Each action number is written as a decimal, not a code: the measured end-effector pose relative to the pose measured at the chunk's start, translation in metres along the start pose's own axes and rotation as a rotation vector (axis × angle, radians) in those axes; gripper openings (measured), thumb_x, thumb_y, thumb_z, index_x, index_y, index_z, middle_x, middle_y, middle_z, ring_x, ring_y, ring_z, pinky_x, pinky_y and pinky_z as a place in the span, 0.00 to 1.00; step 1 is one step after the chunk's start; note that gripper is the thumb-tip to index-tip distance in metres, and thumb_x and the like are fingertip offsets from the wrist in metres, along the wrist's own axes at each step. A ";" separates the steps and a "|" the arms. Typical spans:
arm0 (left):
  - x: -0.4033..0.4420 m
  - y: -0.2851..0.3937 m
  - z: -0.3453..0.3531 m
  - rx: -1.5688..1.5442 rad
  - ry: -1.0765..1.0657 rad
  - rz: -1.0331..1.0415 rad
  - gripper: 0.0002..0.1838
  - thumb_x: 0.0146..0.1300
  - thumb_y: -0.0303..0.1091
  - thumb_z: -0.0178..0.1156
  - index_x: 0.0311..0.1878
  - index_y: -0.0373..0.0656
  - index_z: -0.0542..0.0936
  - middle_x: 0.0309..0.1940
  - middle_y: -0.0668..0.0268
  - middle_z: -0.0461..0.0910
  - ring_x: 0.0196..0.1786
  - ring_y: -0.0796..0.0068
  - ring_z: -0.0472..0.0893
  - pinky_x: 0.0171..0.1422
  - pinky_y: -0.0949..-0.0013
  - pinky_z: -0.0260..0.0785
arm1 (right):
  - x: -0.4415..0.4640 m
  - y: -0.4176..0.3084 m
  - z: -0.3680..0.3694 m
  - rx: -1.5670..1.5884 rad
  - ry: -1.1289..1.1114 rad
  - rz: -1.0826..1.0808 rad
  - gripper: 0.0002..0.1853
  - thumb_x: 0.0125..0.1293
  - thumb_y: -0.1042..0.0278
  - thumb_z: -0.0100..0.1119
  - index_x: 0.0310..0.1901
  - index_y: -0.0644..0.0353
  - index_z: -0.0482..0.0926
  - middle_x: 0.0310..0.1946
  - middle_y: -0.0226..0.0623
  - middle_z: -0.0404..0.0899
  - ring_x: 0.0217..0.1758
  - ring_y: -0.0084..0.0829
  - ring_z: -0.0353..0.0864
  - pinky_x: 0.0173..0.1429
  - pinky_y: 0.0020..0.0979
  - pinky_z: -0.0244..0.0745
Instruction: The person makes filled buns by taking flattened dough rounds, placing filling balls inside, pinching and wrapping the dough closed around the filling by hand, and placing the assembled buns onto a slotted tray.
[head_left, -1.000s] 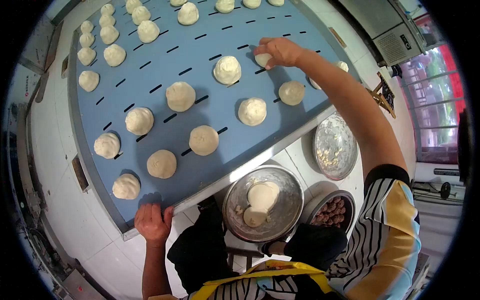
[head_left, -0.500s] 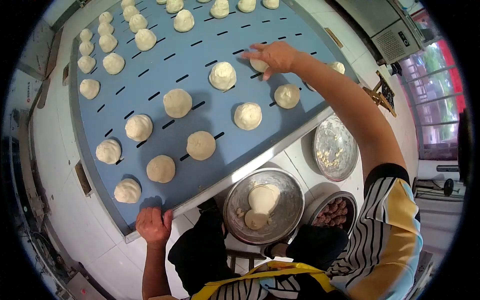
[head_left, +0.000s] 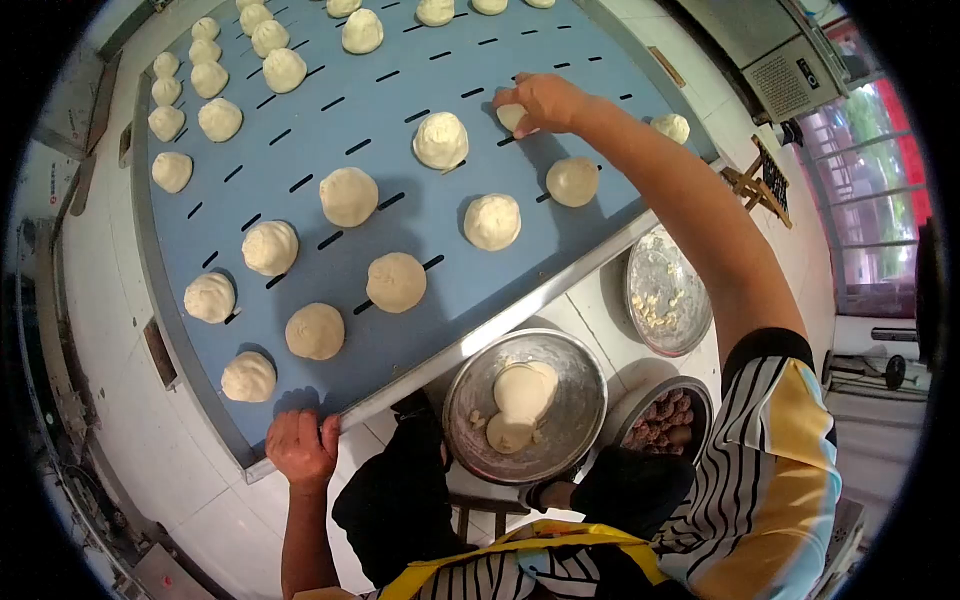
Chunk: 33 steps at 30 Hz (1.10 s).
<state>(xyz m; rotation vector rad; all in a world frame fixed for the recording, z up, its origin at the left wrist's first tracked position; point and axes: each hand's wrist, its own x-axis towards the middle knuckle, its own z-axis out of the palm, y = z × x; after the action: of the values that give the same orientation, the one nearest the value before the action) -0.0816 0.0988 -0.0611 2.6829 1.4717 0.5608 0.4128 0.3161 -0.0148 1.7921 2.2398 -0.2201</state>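
Observation:
A large blue slotted tray (head_left: 420, 330) with a metal rim carries several round, pale dough buns. Toward its right side, my right hand (head_left: 548, 103) curls its fingers around one bun (head_left: 512, 117), which is partly hidden by them and still on or close to the tray. Nearby on the tray are a pleated bun (head_left: 441, 140) and a smoother bun (head_left: 572, 181). At the tray's near left corner, my left hand (head_left: 302, 447) is closed over the rim, below another bun (head_left: 249, 377).
Below the tray's front edge stands a metal bowl (head_left: 582, 440) with dough in it. Beside it are a pot of brown filling balls (head_left: 660, 425) and a metal basin (head_left: 690, 325) with dough scraps. A small folding stool (head_left: 760, 185) stands at the right.
The fingers of my right hand have drawn in closer around the bun, from a more spread pose. My left hand stays at the tray corner. The whole view has shifted slightly.

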 end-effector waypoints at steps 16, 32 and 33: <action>0.001 0.001 -0.002 -0.030 0.043 0.015 0.15 0.54 0.38 0.65 0.23 0.41 0.70 0.19 0.59 0.68 0.23 0.55 0.70 0.26 0.56 0.60 | -0.022 0.014 -0.095 0.320 0.239 0.412 0.47 0.51 0.35 0.65 0.69 0.49 0.60 0.45 0.48 0.78 0.31 0.36 0.82 0.28 0.34 0.80; -0.002 0.003 0.000 -0.001 0.028 0.058 0.14 0.61 0.37 0.61 0.23 0.42 0.72 0.21 0.60 0.70 0.24 0.56 0.71 0.26 0.58 0.60 | -0.255 -0.124 0.076 1.097 -0.646 0.114 0.24 0.62 0.47 0.59 0.46 0.64 0.80 0.29 0.37 0.83 0.28 0.28 0.81 0.34 0.31 0.77; -0.002 0.004 0.003 0.011 0.043 0.064 0.14 0.61 0.37 0.61 0.23 0.42 0.72 0.20 0.60 0.70 0.24 0.57 0.71 0.26 0.58 0.60 | -0.263 -0.128 0.127 0.908 -0.605 0.102 0.25 0.62 0.46 0.59 0.46 0.63 0.80 0.32 0.39 0.83 0.32 0.32 0.82 0.40 0.35 0.76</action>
<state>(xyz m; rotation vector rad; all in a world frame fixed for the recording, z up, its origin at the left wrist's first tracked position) -0.0790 0.0952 -0.0637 2.7514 1.4074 0.6204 0.3558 0.0063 -0.0639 1.8030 1.6779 -1.7097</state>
